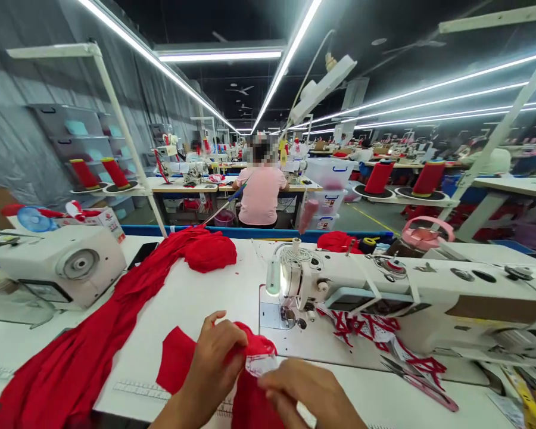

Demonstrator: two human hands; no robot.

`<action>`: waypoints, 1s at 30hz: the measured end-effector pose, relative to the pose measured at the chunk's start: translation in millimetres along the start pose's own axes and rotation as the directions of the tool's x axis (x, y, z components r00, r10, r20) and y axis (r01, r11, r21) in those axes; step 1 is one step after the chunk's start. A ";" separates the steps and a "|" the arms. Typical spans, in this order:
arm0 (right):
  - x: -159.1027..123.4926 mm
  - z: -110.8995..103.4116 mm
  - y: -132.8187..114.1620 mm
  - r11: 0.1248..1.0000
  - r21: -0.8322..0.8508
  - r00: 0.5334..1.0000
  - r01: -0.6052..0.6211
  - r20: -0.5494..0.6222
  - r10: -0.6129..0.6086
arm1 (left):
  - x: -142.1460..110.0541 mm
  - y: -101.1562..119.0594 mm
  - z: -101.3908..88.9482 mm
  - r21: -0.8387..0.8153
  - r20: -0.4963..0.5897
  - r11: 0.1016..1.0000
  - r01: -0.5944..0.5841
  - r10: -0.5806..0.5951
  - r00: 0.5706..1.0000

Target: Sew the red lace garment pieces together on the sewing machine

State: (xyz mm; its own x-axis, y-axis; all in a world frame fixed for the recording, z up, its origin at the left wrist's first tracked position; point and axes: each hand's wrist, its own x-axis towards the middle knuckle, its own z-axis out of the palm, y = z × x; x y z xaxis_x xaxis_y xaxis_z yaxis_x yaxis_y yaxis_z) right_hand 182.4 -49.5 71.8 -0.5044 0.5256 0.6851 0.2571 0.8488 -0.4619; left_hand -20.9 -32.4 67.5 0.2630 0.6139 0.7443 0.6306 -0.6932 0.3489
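My left hand is closed on a piece of red fabric in front of the sewing machine. The cloth hangs toward me over the table's front edge. On its upper end lies a small white printed patch, and my right hand pinches the fabric right beside it. The right fingertips are partly hidden. Under my left wrist, a flat red piece rests on the table. The sewing machine stands just beyond my hands, its needle area lit and with no cloth under it.
A long heap of red fabric runs along the left side. Pink-handled scissors and red-and-white trim strips lie at right. Another sewing machine is at far left. A person in pink sits ahead, back turned.
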 end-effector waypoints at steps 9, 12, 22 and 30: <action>25.9 18.3 4.0 0.998 0.058 0.998 0.015 0.054 -0.018 | -28.3 0.8 -18.8 -0.029 0.075 0.973 0.227 -0.225 0.972; 14.7 23.3 8.1 0.998 0.057 0.998 -0.024 0.066 0.020 | -28.5 3.3 -16.6 -0.068 0.120 0.971 0.228 -0.219 0.968; -3.9 3.0 6.0 0.927 0.154 0.932 -0.343 0.177 0.315 | -28.5 20.1 -14.9 -0.313 0.297 0.924 0.218 -0.123 0.947; -6.1 23.7 20.2 0.870 0.177 0.887 -0.459 0.139 0.440 | -43.6 5.4 4.1 -0.181 0.306 0.879 0.442 -0.377 0.874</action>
State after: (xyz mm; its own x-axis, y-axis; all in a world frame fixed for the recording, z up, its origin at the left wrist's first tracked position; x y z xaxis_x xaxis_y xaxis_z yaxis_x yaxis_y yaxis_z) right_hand 171.1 -36.9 45.0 -0.4489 0.8318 0.3265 0.3094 0.4875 -0.8165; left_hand -26.0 -61.4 34.6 0.2158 0.9135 0.3449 0.5383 -0.4060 0.7385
